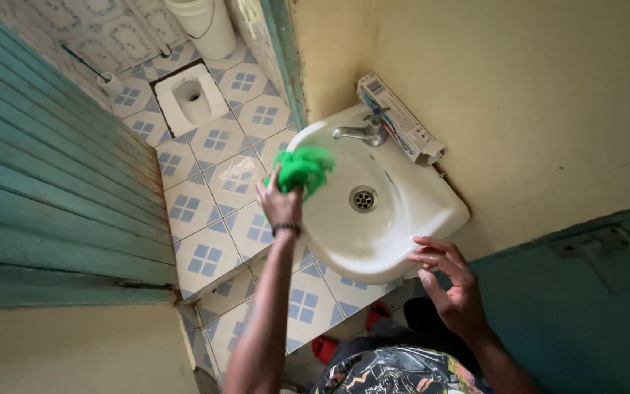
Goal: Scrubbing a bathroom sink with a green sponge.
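My left hand (278, 204) grips a crumpled green cloth (302, 168) and presses it on the left rim of a white wall-mounted sink (395, 219). A dark band circles that wrist. My right hand (450, 281) hovers empty, fingers spread, just off the sink's front right edge. The round metal drain (363, 198) lies in the basin's middle. A metal tap (362, 132) stands at the basin's back.
A toothpaste box (399, 120) rests on the sink's back ledge against the yellow wall. A green slatted door (45, 182) stands open on the left. Beyond, a tiled floor holds a squat toilet (191, 96), a white bucket (205, 22) and a toilet brush (103, 76).
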